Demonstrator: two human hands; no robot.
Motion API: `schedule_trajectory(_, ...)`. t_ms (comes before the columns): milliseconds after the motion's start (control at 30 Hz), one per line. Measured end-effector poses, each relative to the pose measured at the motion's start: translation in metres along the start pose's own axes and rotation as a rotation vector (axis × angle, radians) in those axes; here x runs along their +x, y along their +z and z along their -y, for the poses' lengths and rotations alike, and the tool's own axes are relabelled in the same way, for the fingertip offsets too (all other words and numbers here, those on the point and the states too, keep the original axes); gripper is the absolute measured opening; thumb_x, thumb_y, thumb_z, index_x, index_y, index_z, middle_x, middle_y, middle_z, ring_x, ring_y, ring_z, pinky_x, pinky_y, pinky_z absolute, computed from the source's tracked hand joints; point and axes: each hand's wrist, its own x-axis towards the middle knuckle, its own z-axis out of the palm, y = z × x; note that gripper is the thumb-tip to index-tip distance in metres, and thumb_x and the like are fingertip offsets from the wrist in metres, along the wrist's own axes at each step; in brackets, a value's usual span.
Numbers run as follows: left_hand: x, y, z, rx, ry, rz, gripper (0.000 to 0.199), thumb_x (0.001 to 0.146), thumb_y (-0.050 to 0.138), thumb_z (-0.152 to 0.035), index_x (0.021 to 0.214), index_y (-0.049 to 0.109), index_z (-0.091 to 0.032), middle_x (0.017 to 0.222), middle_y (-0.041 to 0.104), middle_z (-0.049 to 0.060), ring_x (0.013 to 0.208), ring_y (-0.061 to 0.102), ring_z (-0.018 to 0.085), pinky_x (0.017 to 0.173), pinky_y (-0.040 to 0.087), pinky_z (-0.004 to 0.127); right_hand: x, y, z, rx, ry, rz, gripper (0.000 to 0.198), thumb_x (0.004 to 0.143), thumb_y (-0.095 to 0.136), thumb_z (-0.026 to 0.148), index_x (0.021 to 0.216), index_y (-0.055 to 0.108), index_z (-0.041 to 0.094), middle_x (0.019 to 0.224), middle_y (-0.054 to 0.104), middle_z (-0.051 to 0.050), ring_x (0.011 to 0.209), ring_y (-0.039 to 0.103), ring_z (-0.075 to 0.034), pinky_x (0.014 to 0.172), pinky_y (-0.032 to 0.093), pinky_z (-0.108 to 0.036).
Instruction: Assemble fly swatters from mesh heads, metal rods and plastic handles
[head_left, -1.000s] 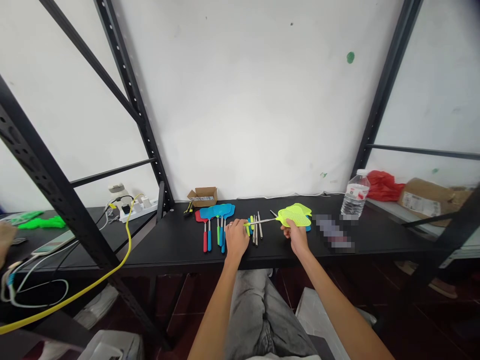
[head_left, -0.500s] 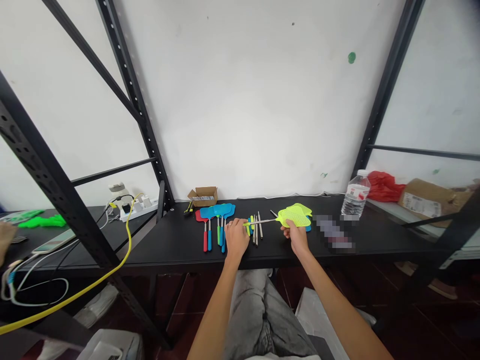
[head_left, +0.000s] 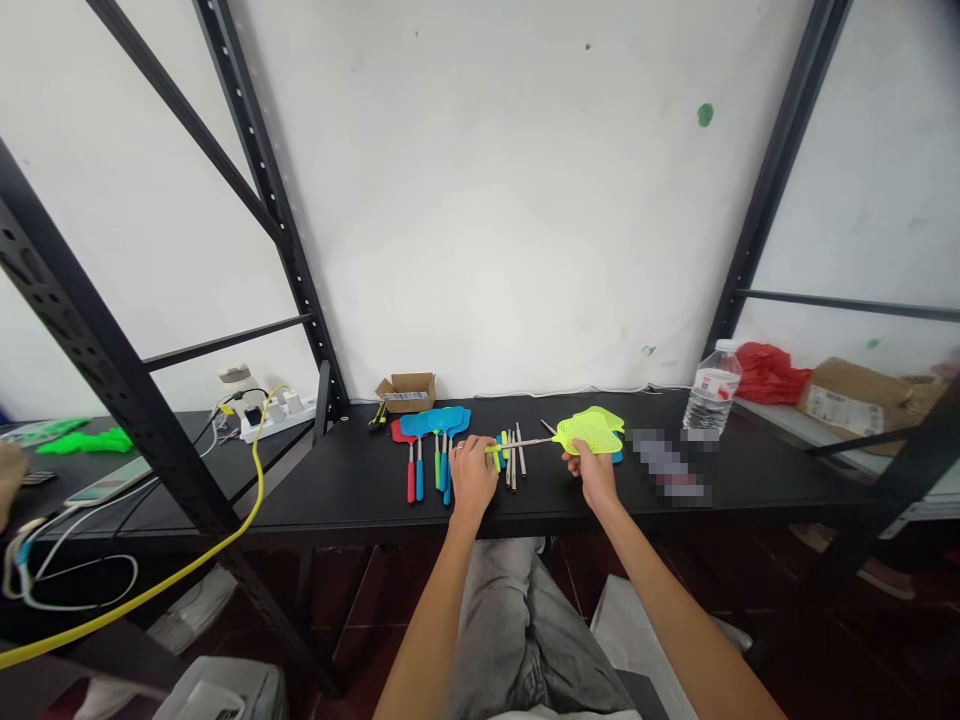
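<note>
A yellow-green fly swatter [head_left: 591, 434] with a thin metal rod lies crosswise between my hands above the table. My left hand [head_left: 472, 472] is closed round its handle end, and my right hand [head_left: 592, 470] grips the perforated head. Under and behind that head lie more yellow-green swatter heads [head_left: 600, 414], with a bit of blue showing. Several metal rods [head_left: 512, 465] rest between my hands, beside small handles partly hidden by my left hand. To the left are swatters with blue heads [head_left: 418, 424] and a red one [head_left: 397, 432], their handles pointing towards me.
An open cardboard box [head_left: 409, 393] stands by the wall. On the right is a water bottle [head_left: 712, 388] near a blurred patch. A yellow cable [head_left: 259, 490] crosses the left side, past a black rack post [head_left: 135, 370]. Part of another person's hand [head_left: 9, 475] shows far left.
Both my hands keep their hold on the swatter and barely move. The view shifts very slightly, and the other person's hand at far left moves a little.
</note>
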Motion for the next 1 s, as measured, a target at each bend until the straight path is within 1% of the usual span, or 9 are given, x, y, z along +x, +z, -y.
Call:
schedule_trajectory(267, 0.0000, 0.0013, 0.0018, -0.014, 0.013, -0.019, 0.023, 0.084, 0.051, -0.009, 0.096, 0.064, -0.023, 0.099, 0.064, 0.004, 0.096, 0.056, 0.022, 0.083, 0.037, 0.034, -0.0008, 0.0002, 0.0014, 0.006, 0.001, 0.005, 0.018, 0.071, 0.063, 0.033, 0.078, 0.060, 0.016, 0.053, 0.062, -0.001, 0.041, 0.048, -0.010, 0.037, 0.032, -0.021)
schedule_trajectory(500, -0.0005, 0.0027, 0.0033, -0.029, 0.034, 0.022, 0.026, 0.086, 0.050, -0.011, 0.101, 0.066, -0.023, 0.101, 0.065, 0.004, 0.097, 0.056, 0.022, 0.087, 0.037, 0.035, -0.0013, 0.0003, 0.0020, 0.012, 0.007, 0.001, 0.016, 0.071, 0.062, 0.032, 0.076, 0.060, 0.016, 0.053, 0.062, -0.001, 0.041, 0.048, -0.010, 0.038, 0.033, -0.021)
schedule_trajectory(667, -0.0004, 0.0037, 0.0037, -0.015, 0.045, 0.017, 0.028, 0.087, 0.048, -0.011, 0.104, 0.067, -0.024, 0.101, 0.065, 0.004, 0.099, 0.057, 0.022, 0.092, 0.036, 0.037, -0.0010, 0.0000, 0.0018, 0.000, 0.000, -0.003, 0.015, 0.071, 0.061, 0.032, 0.074, 0.060, 0.017, 0.053, 0.062, -0.001, 0.042, 0.048, -0.010, 0.038, 0.032, -0.022)
schedule_trajectory(1000, 0.0001, 0.0028, 0.0027, -0.002, 0.049, 0.037, 0.032, 0.088, 0.045, -0.010, 0.106, 0.067, -0.024, 0.102, 0.065, 0.005, 0.098, 0.057, 0.022, 0.092, 0.035, 0.037, 0.0001, -0.0008, -0.0003, -0.009, -0.005, -0.006, 0.015, 0.072, 0.060, 0.031, 0.074, 0.060, 0.017, 0.054, 0.062, -0.001, 0.041, 0.049, -0.010, 0.038, 0.033, -0.021)
